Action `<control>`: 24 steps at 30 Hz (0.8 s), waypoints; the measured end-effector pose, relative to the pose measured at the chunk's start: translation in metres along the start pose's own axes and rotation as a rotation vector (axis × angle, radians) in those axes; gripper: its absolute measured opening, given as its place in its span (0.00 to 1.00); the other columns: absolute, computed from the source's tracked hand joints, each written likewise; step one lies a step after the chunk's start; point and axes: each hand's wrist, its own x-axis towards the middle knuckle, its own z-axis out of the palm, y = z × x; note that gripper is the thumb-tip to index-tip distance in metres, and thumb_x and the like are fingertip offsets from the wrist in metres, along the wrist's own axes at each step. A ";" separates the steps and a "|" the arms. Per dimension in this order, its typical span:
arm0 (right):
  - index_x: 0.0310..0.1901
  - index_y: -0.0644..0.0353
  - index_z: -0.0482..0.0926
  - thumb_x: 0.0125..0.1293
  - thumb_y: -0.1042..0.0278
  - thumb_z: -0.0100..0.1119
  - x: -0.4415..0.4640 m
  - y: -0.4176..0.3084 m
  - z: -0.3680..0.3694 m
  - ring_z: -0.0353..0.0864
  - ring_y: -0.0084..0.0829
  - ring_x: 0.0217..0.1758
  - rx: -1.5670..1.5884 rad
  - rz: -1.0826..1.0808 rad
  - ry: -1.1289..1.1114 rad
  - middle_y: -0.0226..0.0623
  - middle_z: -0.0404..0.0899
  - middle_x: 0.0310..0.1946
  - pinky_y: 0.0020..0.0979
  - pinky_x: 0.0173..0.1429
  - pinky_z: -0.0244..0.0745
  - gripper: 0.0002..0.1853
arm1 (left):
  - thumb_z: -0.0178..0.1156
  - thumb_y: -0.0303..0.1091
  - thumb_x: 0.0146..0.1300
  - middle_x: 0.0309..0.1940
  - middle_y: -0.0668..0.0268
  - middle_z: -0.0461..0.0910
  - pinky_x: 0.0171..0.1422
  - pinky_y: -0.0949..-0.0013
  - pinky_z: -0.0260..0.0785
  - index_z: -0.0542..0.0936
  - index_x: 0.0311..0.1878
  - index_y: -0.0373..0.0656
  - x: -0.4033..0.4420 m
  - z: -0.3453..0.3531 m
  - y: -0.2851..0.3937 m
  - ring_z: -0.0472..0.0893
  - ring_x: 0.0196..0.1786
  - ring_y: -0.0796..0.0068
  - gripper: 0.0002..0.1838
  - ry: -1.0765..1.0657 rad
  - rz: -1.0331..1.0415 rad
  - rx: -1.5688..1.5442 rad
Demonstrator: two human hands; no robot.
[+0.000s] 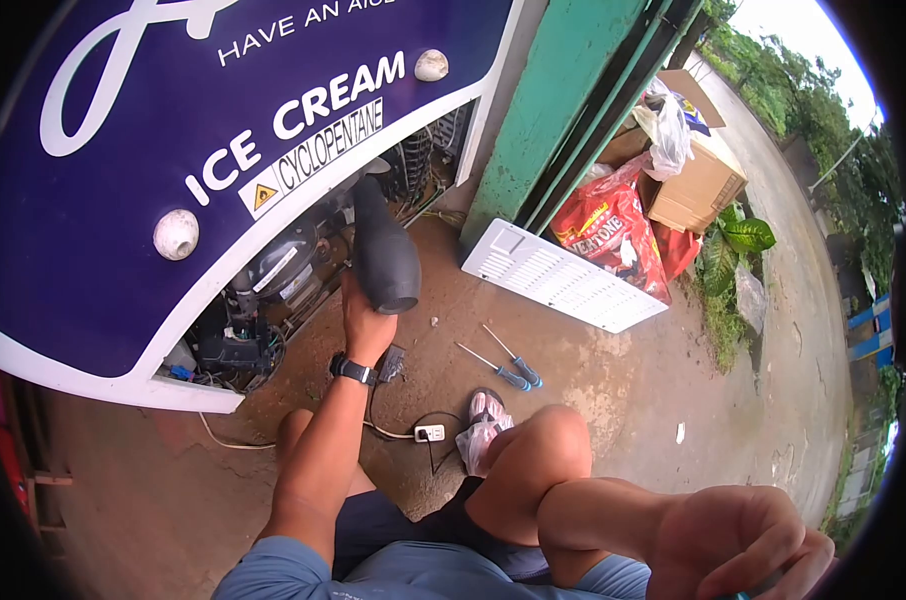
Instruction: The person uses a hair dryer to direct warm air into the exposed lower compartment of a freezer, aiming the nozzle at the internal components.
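Note:
My left hand (367, 325) is wrapped round a black blower-like tool (385, 250), whose far end points into the open base of a purple ice cream freezer (103, 270). Inside that opening a black compressor (281, 265), wiring and a dark coil (416, 165) are visible. A watch is on my left wrist. At the lower right, over my knee, my right hand (738, 540) has its fingers curled; a small teal bit shows at its fingertips, too hidden to name.
Two blue-handled screwdrivers (513, 370) lie on the ground near my foot, beside a white power socket (429, 433) with cords. A white vented panel (563, 280) leans by a green post (533, 120). Behind are a red bag (613, 225) and a cardboard box (698, 185).

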 end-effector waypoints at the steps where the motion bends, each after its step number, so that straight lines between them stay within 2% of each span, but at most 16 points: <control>1: 0.48 0.58 0.76 0.69 0.74 0.61 0.000 0.000 0.000 0.80 0.16 0.42 0.002 0.004 0.001 0.20 0.78 0.47 0.21 0.32 0.73 0.08 | 0.68 0.34 0.60 0.55 0.49 0.73 0.65 0.51 0.65 0.73 0.61 0.35 0.000 0.000 -0.001 0.73 0.60 0.46 0.27 0.008 -0.003 -0.007; 6: 0.48 0.59 0.76 0.69 0.73 0.61 0.004 -0.004 0.002 0.80 0.16 0.42 -0.072 0.096 -0.013 0.21 0.78 0.46 0.21 0.31 0.72 0.08 | 0.65 0.31 0.63 0.60 0.50 0.74 0.67 0.55 0.65 0.72 0.63 0.35 -0.023 -0.003 -0.016 0.74 0.62 0.50 0.26 0.031 -0.028 -0.096; 9: 0.47 0.59 0.77 0.68 0.74 0.61 0.003 0.001 0.001 0.80 0.16 0.42 -0.071 0.064 -0.004 0.21 0.78 0.46 0.21 0.31 0.72 0.08 | 0.64 0.30 0.65 0.61 0.50 0.75 0.67 0.56 0.66 0.72 0.63 0.35 -0.040 -0.006 -0.032 0.76 0.62 0.51 0.25 0.032 -0.080 -0.097; 10: 0.47 0.59 0.77 0.68 0.74 0.61 0.002 0.007 0.001 0.80 0.17 0.42 0.024 0.017 0.012 0.21 0.78 0.45 0.21 0.31 0.72 0.08 | 0.62 0.30 0.66 0.60 0.50 0.76 0.67 0.56 0.67 0.73 0.63 0.35 -0.043 -0.007 -0.034 0.77 0.62 0.51 0.23 0.021 -0.098 -0.114; 13: 0.47 0.59 0.77 0.68 0.74 0.61 0.001 0.009 0.002 0.80 0.17 0.42 0.112 -0.022 0.026 0.21 0.78 0.45 0.21 0.31 0.72 0.08 | 0.60 0.29 0.67 0.60 0.50 0.78 0.66 0.56 0.67 0.74 0.62 0.35 -0.048 -0.006 -0.040 0.77 0.61 0.51 0.21 0.075 -0.101 0.006; 17: 0.47 0.59 0.76 0.68 0.73 0.61 0.002 0.011 0.003 0.80 0.17 0.41 0.137 -0.033 0.034 0.21 0.78 0.45 0.21 0.31 0.72 0.08 | 0.59 0.29 0.68 0.60 0.50 0.78 0.67 0.55 0.67 0.76 0.61 0.34 -0.050 -0.009 -0.042 0.77 0.63 0.51 0.20 0.079 -0.054 -0.003; 19: 0.48 0.59 0.76 0.68 0.73 0.61 0.001 0.012 0.003 0.80 0.17 0.41 0.143 -0.042 0.037 0.21 0.78 0.45 0.21 0.31 0.72 0.08 | 0.59 0.33 0.72 0.59 0.58 0.80 0.64 0.62 0.68 0.77 0.59 0.33 -0.049 -0.009 -0.038 0.79 0.58 0.63 0.17 0.097 -0.122 -0.030; 22: 0.48 0.60 0.76 0.69 0.73 0.61 0.002 0.005 0.003 0.80 0.17 0.41 0.059 -0.006 0.025 0.21 0.78 0.45 0.21 0.30 0.72 0.08 | 0.62 0.35 0.71 0.58 0.58 0.81 0.63 0.63 0.69 0.77 0.58 0.33 -0.032 -0.019 0.008 0.79 0.57 0.65 0.19 0.048 -0.207 -0.100; 24: 0.48 0.60 0.76 0.69 0.73 0.61 0.003 0.000 0.004 0.80 0.17 0.41 -0.014 0.030 0.012 0.21 0.78 0.45 0.21 0.30 0.72 0.08 | 0.63 0.34 0.71 0.57 0.58 0.81 0.63 0.63 0.69 0.77 0.58 0.32 -0.030 -0.012 -0.004 0.79 0.57 0.65 0.18 0.073 -0.201 -0.075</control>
